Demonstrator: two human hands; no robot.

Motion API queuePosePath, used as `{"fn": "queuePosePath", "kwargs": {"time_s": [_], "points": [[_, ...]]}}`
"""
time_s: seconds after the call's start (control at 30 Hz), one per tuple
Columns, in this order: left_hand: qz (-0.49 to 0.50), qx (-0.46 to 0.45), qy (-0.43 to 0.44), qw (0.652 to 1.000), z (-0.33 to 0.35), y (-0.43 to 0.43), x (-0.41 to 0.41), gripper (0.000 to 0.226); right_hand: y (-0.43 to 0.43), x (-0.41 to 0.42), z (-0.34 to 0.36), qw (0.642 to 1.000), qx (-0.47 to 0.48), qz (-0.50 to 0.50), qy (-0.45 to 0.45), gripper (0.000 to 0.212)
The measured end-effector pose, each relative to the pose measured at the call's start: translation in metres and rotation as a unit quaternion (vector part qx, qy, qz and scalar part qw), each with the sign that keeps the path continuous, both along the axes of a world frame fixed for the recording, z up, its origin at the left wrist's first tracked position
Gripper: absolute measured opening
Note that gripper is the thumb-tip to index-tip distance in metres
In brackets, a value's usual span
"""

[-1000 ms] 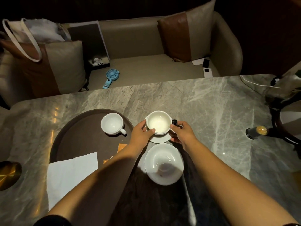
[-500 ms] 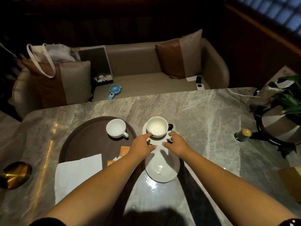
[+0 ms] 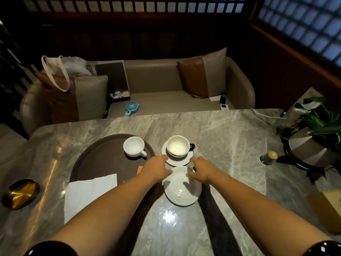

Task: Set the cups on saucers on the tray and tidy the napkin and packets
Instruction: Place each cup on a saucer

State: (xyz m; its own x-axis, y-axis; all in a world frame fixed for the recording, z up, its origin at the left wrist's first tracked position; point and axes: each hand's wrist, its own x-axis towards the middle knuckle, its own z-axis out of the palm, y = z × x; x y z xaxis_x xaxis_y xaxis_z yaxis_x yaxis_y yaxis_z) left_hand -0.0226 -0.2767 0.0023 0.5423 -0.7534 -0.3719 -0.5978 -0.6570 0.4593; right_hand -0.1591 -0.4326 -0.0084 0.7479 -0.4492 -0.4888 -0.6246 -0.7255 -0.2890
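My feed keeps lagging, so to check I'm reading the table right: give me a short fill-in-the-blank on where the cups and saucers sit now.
1. The cup with the black handle stands on a ____.
2. The white cup sits directly on the dark ____, with no saucer under it.
3. The nearer saucer has ____ cup on it.
4. The white napkin lies partly on the tray, on the person's ____ side.

Missing words: saucer; tray; no; left

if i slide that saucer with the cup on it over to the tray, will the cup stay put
Probably, if moved slowly. The cup sits upright and centred on its saucer, but it looks glazed and smooth, so a jerk could make it skate. It looks empty, so likely light and easy to shift. The tray has a raised rim, so sliding over it may tip the cup; lifting seems safer.
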Motion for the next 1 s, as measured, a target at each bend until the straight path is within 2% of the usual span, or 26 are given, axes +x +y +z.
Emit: {"fn": "queuePosePath", "kwargs": {"time_s": [0.1, 0.33, 0.5, 0.77, 0.9, 1.0], "points": [[-0.002, 0.003, -0.006, 1.0, 0.001, 0.001, 0.003, 0.06, -0.002, 0.005, 0.001, 1.0, 0.005, -0.001, -0.001, 0.065], [0.021, 0.008, 0.026, 0.999, -0.002, 0.014, 0.013, 0.067, 0.0, 0.025, -0.001, 0.997, 0.049, -0.052, -0.031, 0.061], [0.046, -0.009, 0.035, 0.998, -0.003, 0.033, 0.033, 0.047, 0.014, 0.05, -0.002, 0.998, 0.042, -0.042, -0.03, 0.05], [0.09, -0.027, 0.055, 0.994, -0.008, 0.068, 0.076, 0.056, 0.049, 0.092, -0.007, 0.996, 0.058, -0.054, -0.035, 0.051], [0.126, -0.031, 0.062, 0.99, -0.008, 0.081, 0.096, 0.049, 0.063, 0.113, -0.012, 0.99, 0.09, -0.101, -0.051, 0.058], [0.143, -0.035, 0.068, 0.987, -0.011, 0.089, 0.11, 0.046, 0.071, 0.127, -0.018, 0.979, 0.128, -0.141, -0.078, 0.055]]}}
